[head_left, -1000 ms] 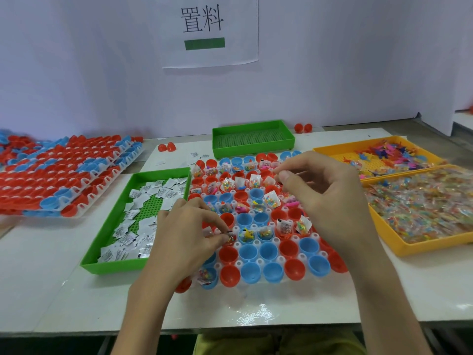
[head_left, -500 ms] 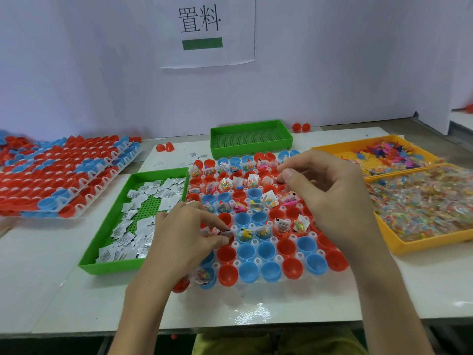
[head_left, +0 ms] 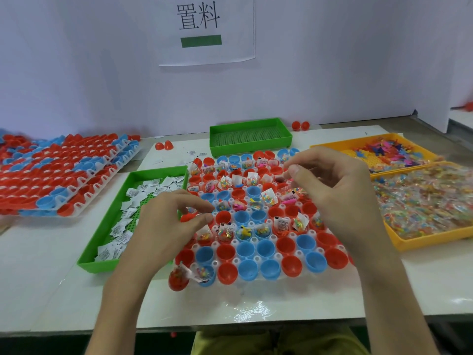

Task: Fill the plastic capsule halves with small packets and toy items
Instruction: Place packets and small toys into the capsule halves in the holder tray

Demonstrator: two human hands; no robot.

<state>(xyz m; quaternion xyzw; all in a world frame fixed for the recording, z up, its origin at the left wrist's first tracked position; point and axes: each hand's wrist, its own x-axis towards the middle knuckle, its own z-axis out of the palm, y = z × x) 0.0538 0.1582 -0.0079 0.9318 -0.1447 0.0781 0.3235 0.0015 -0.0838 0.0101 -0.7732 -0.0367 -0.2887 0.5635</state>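
At the near edge of the white tabletop, a bare, shiny strip lies between the edge and the capsule tray, and there is more bare room at the front left. The sides are tight. A green tray sits just beside the capsule tray on the left. The near orange tray sits close on the right, with the far orange tray behind it. A white wall stands right behind the tabletop, with a paper sign on it. The capsule tray holds rows of red and blue capsule halves. Many at the back have bead packets in them, and one blue half holds a yellow toy. The green tray holds white packets. The far orange tray holds bright toy pieces, and the near one holds clear packets. A second green tray stands at the back, and a stack of trays with more halves lies far left. Both hands are over the capsule tray. The left hand has a curled grip with something red by the thumb, but I cannot tell if it holds it. The right hand has its thumb and first finger close together, and I cannot tell what is between them.
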